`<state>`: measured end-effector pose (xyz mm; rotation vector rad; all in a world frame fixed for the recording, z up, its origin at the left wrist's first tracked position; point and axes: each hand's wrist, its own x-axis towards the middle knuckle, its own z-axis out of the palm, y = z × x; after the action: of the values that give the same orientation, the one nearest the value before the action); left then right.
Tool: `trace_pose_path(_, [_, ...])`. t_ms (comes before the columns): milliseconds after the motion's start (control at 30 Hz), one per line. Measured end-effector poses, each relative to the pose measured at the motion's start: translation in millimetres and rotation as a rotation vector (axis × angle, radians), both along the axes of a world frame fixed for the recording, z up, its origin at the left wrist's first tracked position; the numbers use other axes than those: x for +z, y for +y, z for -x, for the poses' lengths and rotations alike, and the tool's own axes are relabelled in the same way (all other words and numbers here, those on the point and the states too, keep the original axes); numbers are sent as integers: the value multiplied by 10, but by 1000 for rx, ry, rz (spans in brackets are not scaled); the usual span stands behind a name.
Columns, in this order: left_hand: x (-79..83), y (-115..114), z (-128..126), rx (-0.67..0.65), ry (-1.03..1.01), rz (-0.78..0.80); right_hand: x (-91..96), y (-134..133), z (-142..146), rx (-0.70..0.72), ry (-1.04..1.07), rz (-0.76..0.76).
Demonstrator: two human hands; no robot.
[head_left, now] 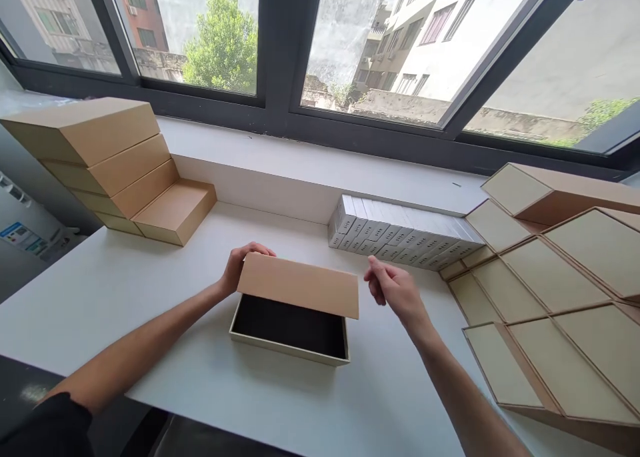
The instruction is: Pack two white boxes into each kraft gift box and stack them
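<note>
A cardboard gift box (290,353) with cream sides and a black interior lies on the white table in front of me. Its tan lid (300,280) is tilted up along the far side, so the inside shows. My left hand (245,262) grips the lid's far left corner, with some fingers hidden behind it. Just right of the lid, my right hand (393,287) hovers with curled fingers, apart from the box; I see nothing in it. Behind that hand stands a double row of small white cartons (400,233), with dark print on their ends.
Several closed tan boxes (120,137) are stacked at the left, one lower box beside them. More cream-sided boxes (555,290) pile up along the right. A white ledge (280,160) runs under the dark-framed windows (277,50). The table's (165,370) near edge crosses below.
</note>
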<state>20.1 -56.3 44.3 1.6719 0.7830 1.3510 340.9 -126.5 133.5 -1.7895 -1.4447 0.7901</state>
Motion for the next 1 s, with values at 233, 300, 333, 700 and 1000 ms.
trace_pose_path(233, [-223,455,-193,235,-52,168,239,1058,94,-108,-977,-402])
trace_pose_path(300, [-270,496,-219,342,-69,170,191,1242,152,-88,-1151,-379])
trace_pose_path(333, [-287,502,-226,376,-67,169,154,1297,166,-71,-1210,-382])
trace_pose_path(700, [-324,532,-233,394,-69,147,94,1113,21,31,-1000,-634])
trace_pose_path(1000, [-393,578,-194,423,-60,103,92,-402,198,470,-987,-1014])
